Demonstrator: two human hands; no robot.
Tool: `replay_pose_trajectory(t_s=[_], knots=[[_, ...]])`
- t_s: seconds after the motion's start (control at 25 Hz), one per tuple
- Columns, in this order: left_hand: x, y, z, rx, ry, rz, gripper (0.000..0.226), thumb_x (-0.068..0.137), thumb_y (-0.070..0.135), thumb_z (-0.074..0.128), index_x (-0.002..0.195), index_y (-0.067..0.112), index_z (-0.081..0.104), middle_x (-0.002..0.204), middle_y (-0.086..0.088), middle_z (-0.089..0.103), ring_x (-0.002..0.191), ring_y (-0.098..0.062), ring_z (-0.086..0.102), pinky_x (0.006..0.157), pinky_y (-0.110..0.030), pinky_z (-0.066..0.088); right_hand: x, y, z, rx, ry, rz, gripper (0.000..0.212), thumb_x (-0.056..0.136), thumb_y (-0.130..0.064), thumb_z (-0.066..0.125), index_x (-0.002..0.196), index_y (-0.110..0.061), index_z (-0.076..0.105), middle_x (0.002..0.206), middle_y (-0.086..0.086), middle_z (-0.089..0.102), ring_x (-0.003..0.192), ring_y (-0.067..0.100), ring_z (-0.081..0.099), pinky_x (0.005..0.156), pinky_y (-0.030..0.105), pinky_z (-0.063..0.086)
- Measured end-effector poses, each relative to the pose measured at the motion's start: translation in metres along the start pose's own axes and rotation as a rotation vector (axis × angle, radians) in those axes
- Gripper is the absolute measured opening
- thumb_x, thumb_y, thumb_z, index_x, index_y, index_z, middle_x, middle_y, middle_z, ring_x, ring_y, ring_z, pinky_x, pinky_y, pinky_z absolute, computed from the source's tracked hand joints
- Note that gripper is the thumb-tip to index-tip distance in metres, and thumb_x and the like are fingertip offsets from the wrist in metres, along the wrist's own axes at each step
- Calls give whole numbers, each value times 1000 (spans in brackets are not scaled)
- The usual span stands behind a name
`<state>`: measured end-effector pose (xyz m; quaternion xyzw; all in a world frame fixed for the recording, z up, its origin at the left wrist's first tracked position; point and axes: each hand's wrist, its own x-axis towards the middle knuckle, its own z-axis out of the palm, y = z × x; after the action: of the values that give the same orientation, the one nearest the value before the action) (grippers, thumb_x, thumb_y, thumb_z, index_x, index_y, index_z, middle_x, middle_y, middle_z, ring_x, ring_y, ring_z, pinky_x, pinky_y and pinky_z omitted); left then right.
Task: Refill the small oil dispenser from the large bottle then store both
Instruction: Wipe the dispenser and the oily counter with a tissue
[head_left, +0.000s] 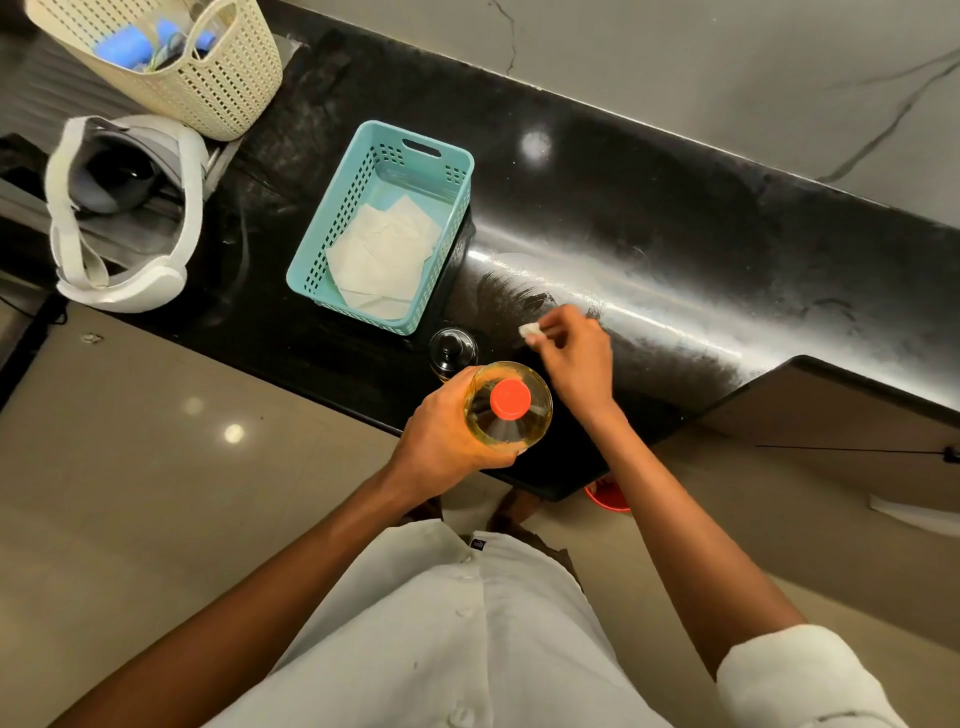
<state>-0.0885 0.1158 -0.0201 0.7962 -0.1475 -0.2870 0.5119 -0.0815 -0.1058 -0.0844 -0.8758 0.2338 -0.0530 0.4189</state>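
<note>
Head view, centre frame: the left hand (441, 441) wraps the large bottle (508, 410), red cap on, beside the small dispenser (453, 351). The right hand (574, 358) pinches a white scrap (530, 330). Nearly full, probably heavy and slick; grip its body.

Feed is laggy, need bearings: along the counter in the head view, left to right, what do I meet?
Headset → blue basket → dispenser → oil bottle in the left hand → right hand pinching a small white scrap.

I've got the big oil bottle (508, 410) upright near the counter's near edge, red cap on. The small dark dispenser (453, 352) stands just far-left of it.
</note>
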Motion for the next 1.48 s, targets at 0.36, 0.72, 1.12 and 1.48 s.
replay_pose_trajectory(t_s=[0.36,0.72,1.12,1.48], knots=[[-1,3,-2,3,-16,1,88,65,47,95,144,30,62,133,13,73,129,-12,69,110,-46,59,2,7,9,-217,12,5,15,89,-2,68,98,-9,78,97,4,59,86,26,61,68,35,49],[0,0,0,12,-15,-5,85,68,37,99,144,32,61,132,12,74,128,-15,70,108,-47,60,-21,30,1,-513,-45,-387,10,92,-7,73,99,-8,80,94,6,69,88,26,56,69,42,51],[-4,2,-7,18,11,4,80,69,32,99,140,34,64,131,14,74,128,-13,70,108,-44,60,79,-1,43,-450,98,-232,17,83,-5,67,91,-10,81,83,10,64,88,36,59,67,39,40],[-7,6,-15,32,19,-11,76,73,17,101,130,48,61,124,28,73,124,-2,69,99,-21,59,20,57,-37,-413,195,-95,23,92,-1,61,107,-3,78,106,14,69,101,37,64,74,45,58]])
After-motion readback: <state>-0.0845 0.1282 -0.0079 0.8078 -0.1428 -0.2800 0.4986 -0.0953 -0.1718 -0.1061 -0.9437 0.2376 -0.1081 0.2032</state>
